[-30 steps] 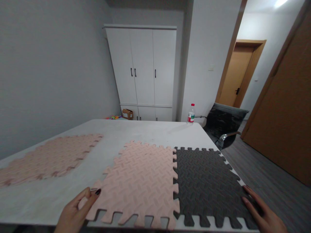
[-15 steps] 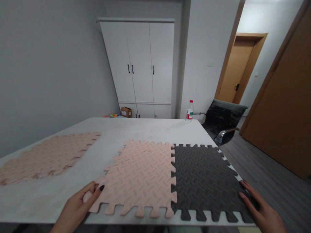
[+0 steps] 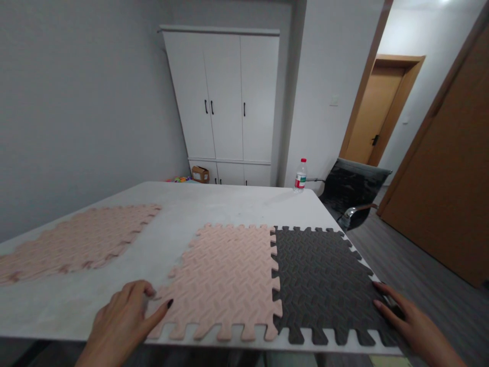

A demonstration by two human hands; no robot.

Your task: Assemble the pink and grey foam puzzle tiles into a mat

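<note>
A pink foam mat tile [image 3: 225, 270] lies flat on the white table, with a dark grey foam mat tile [image 3: 324, 280] against its right side. Along the seam, the pink teeth overlap the dark edge; whether they are fully interlocked I cannot tell. My left hand [image 3: 124, 313] holds the pink tile's near left corner, its thumb on top and its fingers bent at the side edge. At the dark tile's right edge, near its front corner, my right hand [image 3: 410, 318] grips with thumb and index finger on the border. Its other fingers are mostly hidden.
More pink foam tiles [image 3: 87, 237], seemingly stacked, lie at the left of the white table [image 3: 183, 201]. A water bottle [image 3: 300, 176] with a red cap stands at the far right corner. A black chair [image 3: 355, 186] is beyond the right edge.
My left hand's fingers have lifted and spread somewhat from a tighter pinch at the pink corner. My right hand stays at the dark edge. The view has shifted slightly.
</note>
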